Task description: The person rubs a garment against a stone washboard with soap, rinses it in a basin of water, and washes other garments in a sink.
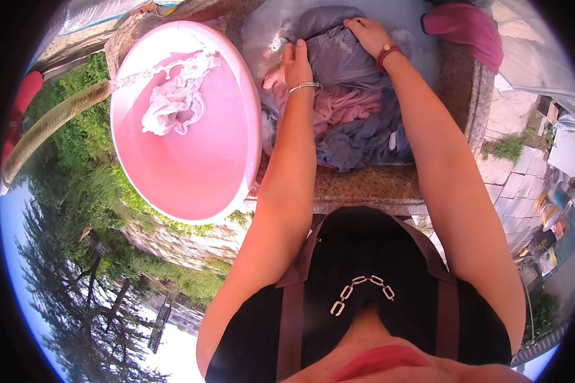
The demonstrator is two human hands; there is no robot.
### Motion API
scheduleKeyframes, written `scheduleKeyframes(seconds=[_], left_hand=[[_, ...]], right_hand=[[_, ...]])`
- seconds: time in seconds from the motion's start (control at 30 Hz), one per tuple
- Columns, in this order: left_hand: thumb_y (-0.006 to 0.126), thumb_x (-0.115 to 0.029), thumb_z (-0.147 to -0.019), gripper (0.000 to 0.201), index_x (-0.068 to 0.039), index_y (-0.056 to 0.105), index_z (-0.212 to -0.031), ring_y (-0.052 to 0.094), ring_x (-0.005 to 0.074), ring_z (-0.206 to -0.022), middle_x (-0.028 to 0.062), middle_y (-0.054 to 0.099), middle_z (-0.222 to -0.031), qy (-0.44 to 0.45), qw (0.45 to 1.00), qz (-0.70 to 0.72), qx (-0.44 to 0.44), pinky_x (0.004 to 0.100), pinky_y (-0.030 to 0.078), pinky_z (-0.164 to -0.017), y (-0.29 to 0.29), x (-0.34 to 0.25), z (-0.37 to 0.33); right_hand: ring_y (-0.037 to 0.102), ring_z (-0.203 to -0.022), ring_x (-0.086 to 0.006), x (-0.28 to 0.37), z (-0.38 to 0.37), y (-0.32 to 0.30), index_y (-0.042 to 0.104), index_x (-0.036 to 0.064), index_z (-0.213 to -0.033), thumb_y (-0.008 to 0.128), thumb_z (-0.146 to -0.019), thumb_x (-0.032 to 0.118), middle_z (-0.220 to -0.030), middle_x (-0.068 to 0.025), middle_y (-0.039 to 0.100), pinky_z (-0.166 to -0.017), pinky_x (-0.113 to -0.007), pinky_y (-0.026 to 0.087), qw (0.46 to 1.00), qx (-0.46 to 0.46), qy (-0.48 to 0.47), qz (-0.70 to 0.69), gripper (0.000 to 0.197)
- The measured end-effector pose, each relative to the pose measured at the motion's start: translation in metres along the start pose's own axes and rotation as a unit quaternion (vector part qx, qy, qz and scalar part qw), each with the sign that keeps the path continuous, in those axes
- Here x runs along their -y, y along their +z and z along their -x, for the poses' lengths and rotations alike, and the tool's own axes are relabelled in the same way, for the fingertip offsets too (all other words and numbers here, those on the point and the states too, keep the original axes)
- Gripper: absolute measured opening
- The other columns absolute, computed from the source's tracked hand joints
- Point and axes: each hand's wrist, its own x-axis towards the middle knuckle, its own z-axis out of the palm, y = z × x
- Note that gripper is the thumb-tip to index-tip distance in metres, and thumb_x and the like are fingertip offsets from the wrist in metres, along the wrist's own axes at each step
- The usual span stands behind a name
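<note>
Hose: a thick pale green hose (57, 118) enters from 9 o'clock and reaches the rim of the basin; a thin stream of water runs from its end into the basin.
Basin: a big round pink plastic basin (191, 172) stands at 10 o'clock, tilted, with its lower edge over the border of the bench.
Cloth in basin: a wrung white and pale pink cloth (176, 99) lies in the upper part of the basin, under the water stream.
Bench: a speckled stone bench (364, 188) carries the wet laundry; its front edge is just in front of the person's body.
Left hand: the left hand (297, 67), with a silver bangle on the wrist, is at 12 o'clock. It lies flat with the fingers stretched, pressing on the grey garment, not clenched around it. A small pink piece of cloth shows just to the left of it.
Grey garment: the wet grey-purple garment (338, 54) is on the bench at 12 o'clock, between and under both hands, with soapy water around it.
Pink garment: a dusty pink garment (345, 105) lies just below the grey one, between the two forearms.
Blue-grey garment: a crumpled blue-grey garment (364, 143) lies nearer to the body, touching the pink one.
Right hand: the right hand (367, 32), with a dark red bead bracelet on the wrist, is at 12 to 1 o'clock. Its fingers are bent and grasp a fold of the grey garment.
Magenta cloth: a magenta cloth (466, 29) hangs over the far corner of the bench at 1 o'clock, apart from the hands.
</note>
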Motion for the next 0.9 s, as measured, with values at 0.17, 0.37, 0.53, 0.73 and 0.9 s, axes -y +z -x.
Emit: scheduleKeyframes(seconds=[0.17,0.37,0.53,0.73,0.9], left_hand=[[0.059,-0.042,-0.093,0.043,-0.002,0.057,-0.109,0.058,0.0208,-0.101,0.0144,0.062,-0.11,-0.09,0.951,0.279,0.095,0.0328,0.042,-0.091,-0.021,0.01,0.017],[0.062,-0.034,-0.093,0.045,-0.003,0.054,-0.125,0.056,0.0197,-0.109,0.0103,0.058,-0.12,-0.115,0.899,0.363,0.215,0.0333,0.042,-0.098,-0.032,-0.024,0.061],[0.065,-0.011,-0.091,0.032,-0.003,0.053,-0.119,0.062,0.0151,-0.095,0.0073,0.064,-0.107,-0.123,0.856,0.382,0.327,0.03,0.052,-0.082,-0.042,-0.072,0.084],[0.062,-0.007,-0.091,0.012,-0.005,0.059,-0.103,0.064,0.0121,-0.086,0.005,0.066,-0.098,-0.168,0.82,0.457,0.3,0.0272,0.053,-0.073,-0.058,-0.087,0.081],[0.064,-0.009,-0.091,0.011,-0.005,0.061,-0.1,0.062,0.0095,-0.083,0.0029,0.065,-0.095,-0.209,0.838,0.383,0.329,0.0232,0.051,-0.073,-0.063,-0.069,0.11]], right_hand=[[0.057,-0.088,-0.0156,-0.024,0.072,-0.008,0.067,-0.0013,-0.103,0.063,-0.088,0.034,-0.093,-0.0074,0.067,-0.081,-0.028,0.044,0.904,-0.118,0.137,-0.388,0.039],[0.053,-0.078,-0.0076,0.043,0.143,-0.025,0.066,0.0002,-0.093,0.065,-0.09,0.02,-0.082,0.0019,0.062,-0.071,-0.022,0.042,0.88,-0.218,0.015,-0.422,0.02],[0.055,-0.077,-0.0054,0.099,0.155,-0.052,0.067,-0.0003,-0.089,0.07,-0.088,0.015,-0.082,0.0011,0.064,-0.071,-0.021,0.044,0.897,-0.31,-0.201,-0.242,0.015],[0.057,-0.079,-0.0049,0.145,0.171,-0.095,0.069,0.0025,-0.092,0.073,-0.086,0.015,-0.085,0.0013,0.066,-0.072,-0.019,0.044,0.941,-0.254,-0.125,-0.184,0.015],[0.059,-0.085,-0.0063,0.129,0.193,-0.104,0.066,0.0013,-0.101,0.067,-0.089,0.011,-0.095,-0.0005,0.067,-0.076,-0.019,0.046,0.898,-0.095,-0.003,-0.43,0.016]])
